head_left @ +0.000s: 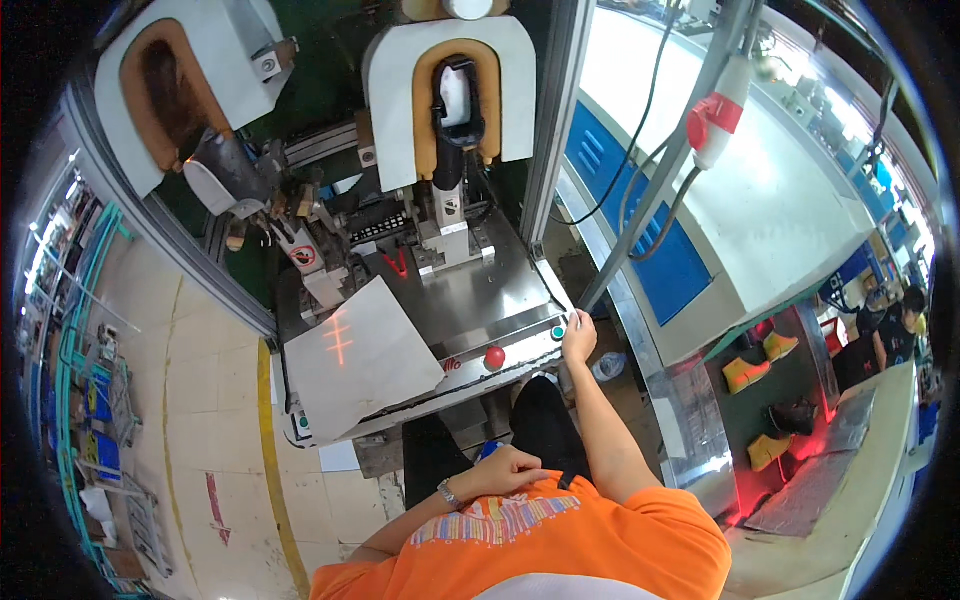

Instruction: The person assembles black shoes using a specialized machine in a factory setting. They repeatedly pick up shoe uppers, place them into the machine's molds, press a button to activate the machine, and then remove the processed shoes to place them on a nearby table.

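Currently, the right hand (578,338) is resting with bent fingers at the front corner of the steel-topped machine (480,300); whether it is gripping, I cannot tell. Just left of it the green push button (557,333) is sitting, with the red mushroom button (495,357) sitting farther left. Nearer the body, the left hand (508,468) is curling against the orange T-shirt (620,540), its hold unclear.

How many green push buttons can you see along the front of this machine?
2. One green button is beside the right hand, at the front right; another green button is at the front left corner, by the white sheet. That sheet may hide more.
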`<move>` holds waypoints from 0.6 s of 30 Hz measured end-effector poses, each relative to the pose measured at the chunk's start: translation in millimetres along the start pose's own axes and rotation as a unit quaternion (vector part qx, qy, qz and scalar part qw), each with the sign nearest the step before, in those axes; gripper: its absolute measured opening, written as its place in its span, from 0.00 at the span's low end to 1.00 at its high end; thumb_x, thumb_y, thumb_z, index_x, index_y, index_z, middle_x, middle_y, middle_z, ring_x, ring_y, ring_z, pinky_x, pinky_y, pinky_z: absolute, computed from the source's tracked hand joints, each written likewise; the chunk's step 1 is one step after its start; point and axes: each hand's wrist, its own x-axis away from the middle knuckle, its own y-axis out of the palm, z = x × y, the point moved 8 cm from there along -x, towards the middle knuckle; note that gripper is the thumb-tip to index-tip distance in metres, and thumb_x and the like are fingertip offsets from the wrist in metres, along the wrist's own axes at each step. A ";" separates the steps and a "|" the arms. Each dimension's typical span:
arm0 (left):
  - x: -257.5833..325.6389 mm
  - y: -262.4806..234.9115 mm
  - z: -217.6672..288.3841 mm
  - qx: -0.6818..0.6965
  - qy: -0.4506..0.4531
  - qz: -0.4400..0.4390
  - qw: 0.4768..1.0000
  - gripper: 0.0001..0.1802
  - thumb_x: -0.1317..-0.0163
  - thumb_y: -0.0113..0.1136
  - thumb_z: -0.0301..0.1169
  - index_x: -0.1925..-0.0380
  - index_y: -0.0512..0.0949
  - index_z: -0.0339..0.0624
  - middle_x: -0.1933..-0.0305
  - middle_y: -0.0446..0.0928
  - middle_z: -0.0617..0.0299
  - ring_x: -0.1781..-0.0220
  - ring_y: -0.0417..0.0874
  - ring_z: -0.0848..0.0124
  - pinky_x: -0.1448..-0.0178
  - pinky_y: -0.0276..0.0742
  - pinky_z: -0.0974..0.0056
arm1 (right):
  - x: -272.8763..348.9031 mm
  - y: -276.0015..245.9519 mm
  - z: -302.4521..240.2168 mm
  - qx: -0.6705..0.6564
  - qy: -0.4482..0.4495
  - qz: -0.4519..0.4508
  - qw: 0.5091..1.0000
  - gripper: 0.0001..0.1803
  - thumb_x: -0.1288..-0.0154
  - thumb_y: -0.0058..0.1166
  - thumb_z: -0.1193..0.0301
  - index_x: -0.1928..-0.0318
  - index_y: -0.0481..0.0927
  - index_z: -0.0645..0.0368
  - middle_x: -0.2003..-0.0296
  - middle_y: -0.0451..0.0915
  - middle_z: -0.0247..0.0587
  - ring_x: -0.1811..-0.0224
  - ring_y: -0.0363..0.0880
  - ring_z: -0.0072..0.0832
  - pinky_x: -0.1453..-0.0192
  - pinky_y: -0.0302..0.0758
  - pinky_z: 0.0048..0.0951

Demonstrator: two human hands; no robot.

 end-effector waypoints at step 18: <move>3.8 4.1 6.3 0.129 -0.021 0.003 0.991 0.21 0.35 0.46 0.37 0.86 0.64 0.39 0.90 0.61 0.70 0.87 0.59 0.84 0.82 0.57 0.72 | -0.3 -2.9 -0.8 0.007 -0.014 0.016 1.000 0.14 0.39 0.44 0.64 0.62 0.77 0.61 0.64 0.78 0.48 0.60 0.76 0.43 0.56 0.70 0.37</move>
